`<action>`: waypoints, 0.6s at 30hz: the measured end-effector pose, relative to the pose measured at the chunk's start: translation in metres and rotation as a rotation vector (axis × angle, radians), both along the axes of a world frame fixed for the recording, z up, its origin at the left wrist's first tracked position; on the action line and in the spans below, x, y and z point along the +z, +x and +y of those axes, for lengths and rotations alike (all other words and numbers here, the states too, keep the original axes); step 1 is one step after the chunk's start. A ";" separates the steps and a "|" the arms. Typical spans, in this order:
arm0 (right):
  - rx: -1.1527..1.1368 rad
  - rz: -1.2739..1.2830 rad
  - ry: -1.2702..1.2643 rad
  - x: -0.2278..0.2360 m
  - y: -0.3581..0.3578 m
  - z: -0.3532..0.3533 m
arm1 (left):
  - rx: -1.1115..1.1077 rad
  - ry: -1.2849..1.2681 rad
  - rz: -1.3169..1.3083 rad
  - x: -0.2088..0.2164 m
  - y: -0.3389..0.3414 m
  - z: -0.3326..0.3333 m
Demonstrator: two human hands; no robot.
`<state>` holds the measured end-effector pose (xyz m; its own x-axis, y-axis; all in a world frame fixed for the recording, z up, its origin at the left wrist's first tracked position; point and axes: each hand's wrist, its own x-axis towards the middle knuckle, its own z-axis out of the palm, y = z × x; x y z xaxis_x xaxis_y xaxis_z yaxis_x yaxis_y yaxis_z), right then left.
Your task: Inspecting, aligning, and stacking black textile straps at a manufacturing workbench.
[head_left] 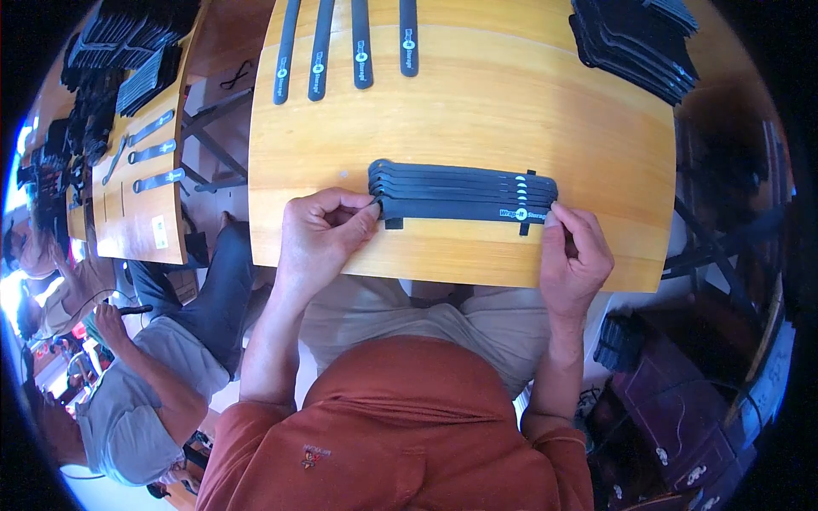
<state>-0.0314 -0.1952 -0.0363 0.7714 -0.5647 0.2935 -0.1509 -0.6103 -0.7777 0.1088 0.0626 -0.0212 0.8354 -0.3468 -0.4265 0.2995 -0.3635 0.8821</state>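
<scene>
In front of me on the wooden table (460, 111) lies a fanned row of black straps (456, 180), overlapping lengthwise, with rounded left ends and a pale printed mark near the right. The nearest one, a black strap (447, 209), shows its full face. My left hand (319, 238) pinches its left end between thumb and index finger. At the other end, my right hand (578, 255) has thumb and fingers closed on the tip. Short dark tabs (524, 229) stick out from under the row near both ends.
Several single black straps (362, 51) lie apart at the table's far side. A stack of black straps (635, 51) sits at the far right corner. To the left, another table (128, 204) bears straps and black piles; a seated person (145, 383) is beside it. Dark drawers (682, 417) stand at lower right.
</scene>
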 end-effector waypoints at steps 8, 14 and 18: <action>0.007 -0.004 -0.016 -0.002 0.000 0.000 | -0.008 -0.003 -0.040 -0.001 -0.001 0.002; -0.001 0.006 -0.008 -0.001 0.000 0.002 | -0.034 0.000 -0.047 -0.003 0.000 0.003; 0.000 0.006 -0.024 -0.002 -0.001 0.000 | -0.026 0.000 -0.033 -0.001 0.000 0.001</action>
<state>-0.0322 -0.1947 -0.0384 0.7733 -0.5573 0.3023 -0.1551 -0.6286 -0.7621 0.1087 0.0639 -0.0226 0.8396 -0.3684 -0.3991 0.2611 -0.3704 0.8914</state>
